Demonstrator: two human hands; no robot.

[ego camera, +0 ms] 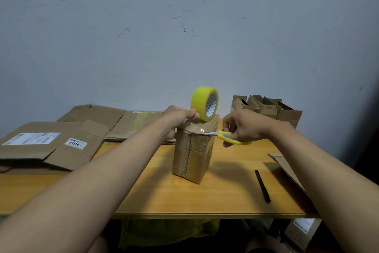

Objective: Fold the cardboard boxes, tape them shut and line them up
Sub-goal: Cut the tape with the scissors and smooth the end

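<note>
Small brown cardboard box (192, 156), upright on the yellow wooden table (155, 191) near the middle, top flaps down, clear tape running over the top and down the near face. Left hand (178, 116): fingers curled at the box's far top edge, thumb against the yellow tape roll (204, 104), which stands on edge on the box top. Whether it pins the roll or the tape strip, can't tell. Right hand (242, 127): fingers through the loops of the yellow-handled scissors (225, 135), blades laid level at the near top edge, tips at the tape. Blade gap too small to read.

Judgement: cutting the strip off the roll. The box looks light, hollow and fairly stiff at the corners; the panels will probably dent if squeezed mid-face. Taped faces are slick. Best hold is by opposite side walls near the edges, or flat palm on top. Being tall and narrow, it may tip if pushed high.

Outward: flattened brown cardboard sheets (67, 140) with white labels at left, still to fold. Cluster of open-flapped brown boxes (266, 109) at far right against the wall. Black pen (263, 186) lying on the table at right, beside another flat cardboard piece (287, 168).
</note>
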